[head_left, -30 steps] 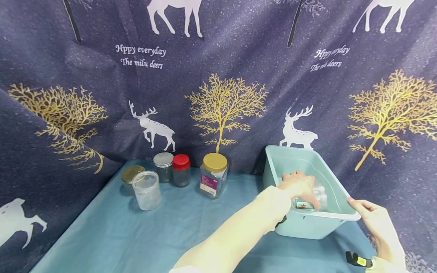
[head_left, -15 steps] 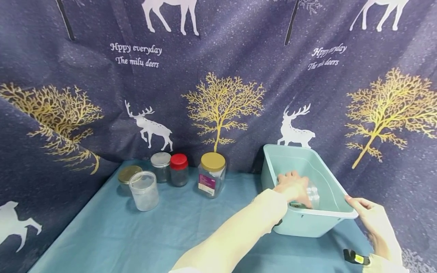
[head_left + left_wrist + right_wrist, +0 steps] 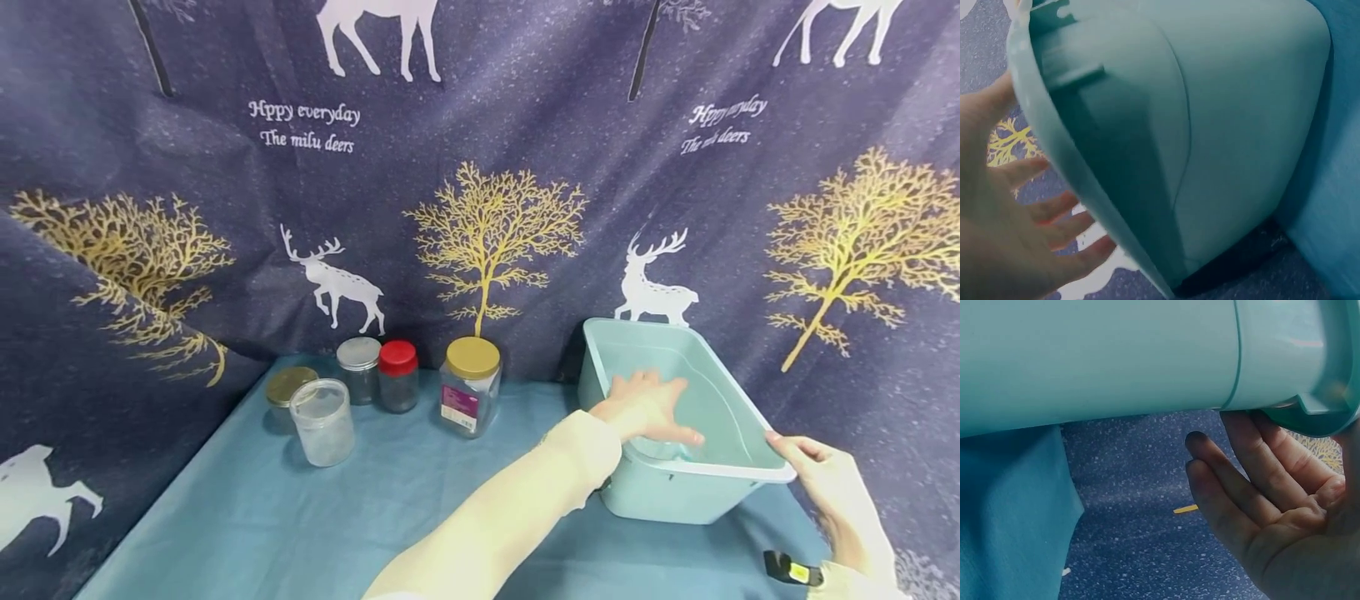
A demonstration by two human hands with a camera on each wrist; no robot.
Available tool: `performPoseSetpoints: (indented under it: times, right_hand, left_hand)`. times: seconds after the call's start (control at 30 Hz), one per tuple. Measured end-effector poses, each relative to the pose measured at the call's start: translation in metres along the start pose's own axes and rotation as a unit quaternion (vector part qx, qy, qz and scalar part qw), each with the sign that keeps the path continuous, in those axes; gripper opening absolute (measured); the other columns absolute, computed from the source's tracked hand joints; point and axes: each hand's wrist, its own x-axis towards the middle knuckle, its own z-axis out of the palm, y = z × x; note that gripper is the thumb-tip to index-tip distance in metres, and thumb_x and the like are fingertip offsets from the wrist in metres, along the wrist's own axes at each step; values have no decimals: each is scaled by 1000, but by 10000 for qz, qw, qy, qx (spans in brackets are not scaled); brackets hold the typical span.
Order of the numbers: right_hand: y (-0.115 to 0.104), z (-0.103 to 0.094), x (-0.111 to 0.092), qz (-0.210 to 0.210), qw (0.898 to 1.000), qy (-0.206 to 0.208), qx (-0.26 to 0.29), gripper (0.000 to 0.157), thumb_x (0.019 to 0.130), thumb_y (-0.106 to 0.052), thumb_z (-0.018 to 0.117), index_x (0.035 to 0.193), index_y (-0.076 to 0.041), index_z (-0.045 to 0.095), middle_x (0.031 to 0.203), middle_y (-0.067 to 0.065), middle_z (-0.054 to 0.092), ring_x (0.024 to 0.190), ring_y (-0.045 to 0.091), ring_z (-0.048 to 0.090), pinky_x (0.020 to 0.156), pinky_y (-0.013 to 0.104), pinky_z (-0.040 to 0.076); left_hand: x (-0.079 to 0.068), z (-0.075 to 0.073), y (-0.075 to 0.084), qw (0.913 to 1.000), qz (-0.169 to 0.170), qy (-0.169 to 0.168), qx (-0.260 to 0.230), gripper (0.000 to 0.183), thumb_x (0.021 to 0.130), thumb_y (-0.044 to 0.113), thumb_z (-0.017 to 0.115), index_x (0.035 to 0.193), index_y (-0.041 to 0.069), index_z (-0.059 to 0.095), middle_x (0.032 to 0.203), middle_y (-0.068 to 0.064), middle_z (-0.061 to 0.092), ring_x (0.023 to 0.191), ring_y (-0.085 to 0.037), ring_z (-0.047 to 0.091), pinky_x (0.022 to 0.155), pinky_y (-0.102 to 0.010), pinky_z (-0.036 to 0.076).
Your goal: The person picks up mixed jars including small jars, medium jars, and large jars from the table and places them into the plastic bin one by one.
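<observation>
A pale green plastic bin (image 3: 675, 492) stands at the right of the table. My left hand (image 3: 651, 408) is over its near left corner with the fingers spread and nothing gripped. Below the palm, a bit of a clear container (image 3: 663, 451) shows inside the bin, mostly hidden by the hand. In the left wrist view, the loose fingers of the left hand (image 3: 1016, 219) lie beside the bin's rim (image 3: 1079, 162). At the bin's right side, my right hand (image 3: 821, 487) holds the rim, thumb on top. Its fingertips (image 3: 1235, 422) touch the outer wall underneath in the right wrist view.
Along the back left stand a gold-lidded jar (image 3: 471, 392) with a purple label, a red-lidded jar (image 3: 398, 383) and a silver-lidded jar (image 3: 360, 375). A lidless clear jar (image 3: 324, 429) is in front of another gold-lidded jar (image 3: 285, 392). A dark patterned cloth (image 3: 525, 125) hangs behind.
My left hand has let go of the clear container inside the bin; its fingers have spread and it has risen slightly. The right hand keeps its place on the rim.
</observation>
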Motion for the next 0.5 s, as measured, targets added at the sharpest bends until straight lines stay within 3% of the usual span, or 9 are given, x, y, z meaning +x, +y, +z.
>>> performPoseSetpoints:
  times: [0.17, 0.27, 0.37, 0.5]
  right_hand:
    - [0, 0, 0, -40, 9994, -31, 329, 35, 94, -46, 62, 93, -15, 78, 77, -24, 65, 81, -16, 44, 106, 63, 19]
    - [0, 0, 1, -52, 9998, 22, 186, 34, 94, -48, 61, 93, -17, 78, 77, -24, 66, 81, -15, 46, 105, 49, 26]
    - [1, 0, 1, -121, 9999, 31, 90, 34, 94, -47, 61, 94, -18, 78, 79, -24, 66, 82, -14, 47, 95, 35, 30]
    - [4, 2, 0, -207, 9997, 53, 129, 31, 95, -44, 61, 93, -18, 78, 80, -26, 65, 83, -14, 46, 93, 35, 29]
  left_hand:
    - [-5, -9, -12, 9997, 86, 187, -152, 76, 81, 80, 49, 148, 48, 32, 148, 14, 35, 136, -10, 33, 107, -43, 29]
    - [-11, -15, -21, 9992, 184, 333, -118, 76, 82, 81, 46, 149, 48, 31, 152, 12, 32, 138, -10, 30, 108, -43, 28]
    - [-18, -19, -36, 9981, 280, 557, 10, 76, 83, 81, 43, 149, 46, 32, 152, 10, 33, 139, -11, 29, 105, -41, 31]
    - [-29, -17, -60, 9943, 417, 973, 112, 76, 85, 79, 43, 149, 40, 36, 150, 5, 37, 136, -13, 34, 98, -39, 38]
